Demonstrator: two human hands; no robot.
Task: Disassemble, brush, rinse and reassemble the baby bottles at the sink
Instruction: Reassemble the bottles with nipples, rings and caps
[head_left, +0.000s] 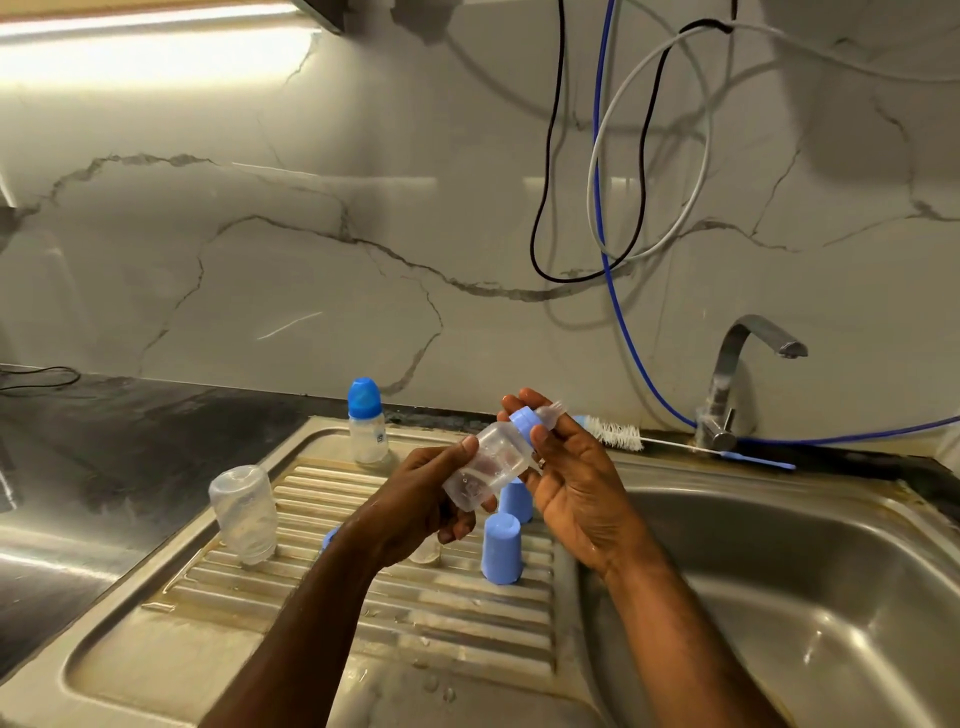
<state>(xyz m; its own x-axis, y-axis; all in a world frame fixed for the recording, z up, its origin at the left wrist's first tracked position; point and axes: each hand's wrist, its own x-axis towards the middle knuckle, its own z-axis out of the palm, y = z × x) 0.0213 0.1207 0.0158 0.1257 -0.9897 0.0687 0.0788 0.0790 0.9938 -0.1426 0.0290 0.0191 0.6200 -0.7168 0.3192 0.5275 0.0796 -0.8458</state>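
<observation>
Bottle in hand: small clear plastic baby bottle (485, 467) with a light-blue screw collar (521, 427) and a clear silicone teat (546, 413), held mid-frame above the ribbed steel drainboard (363, 582). Long axis tilted, base down-left toward the left hand (426, 499), teat end up-right toward the right hand (566, 467). Left hand grips the body, fingers curled round the base. Right hand at the collar end: palm faces the camera, fingers mostly straight behind collar and teat, touching rather than clamping as far as I can see. Right hand is the nearer one to the collar, so any twist on it looks like its job, with the left bracing the body. Whether the collar is going on or coming off I cannot tell.

Just below the held bottle, two light-blue plastic caps (501, 552) stand mouth-down on the drainboard. Left of centre a clear bare bottle body (244, 512) stands inverted. Further up, a fully assembled bottle with blue cap (366, 421) stands upright at the drainboard's far edge. White-bristled bottle brush with blue handle (623, 434) lies on the sink rim, right of the hands, beside the chrome tap (737, 374). Steel sink basin (831, 597) lower right.
</observation>
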